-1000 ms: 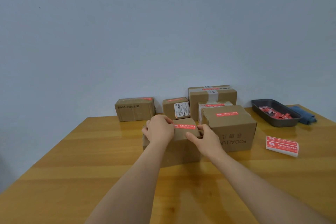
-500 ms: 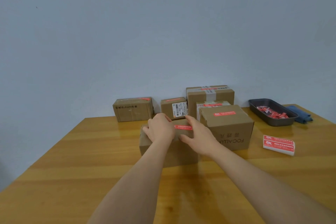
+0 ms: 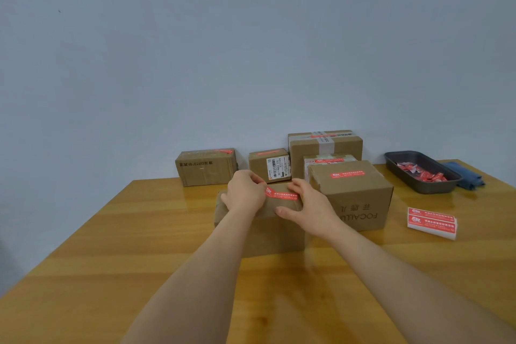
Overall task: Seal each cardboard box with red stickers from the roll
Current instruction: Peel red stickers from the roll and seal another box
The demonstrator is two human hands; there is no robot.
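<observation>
While both hands [image 3: 245, 193] press, red sticker [image 3: 281, 195] tops nearest box [image 3: 268, 229]

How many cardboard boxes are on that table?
6: near brown cardboard box under both hands, FOCALLURE box right of it, taped box behind, three along the wall. More may be hidden.

so the right hand [image 3: 308, 208] isn't gripping the right end of the front box [image 3: 259, 227] anymore, it's slid up onto the top and lies flat by the red sticker [image 3: 282, 194], while the left hand [image 3: 245, 193] now curls at the sticker's left end
</observation>
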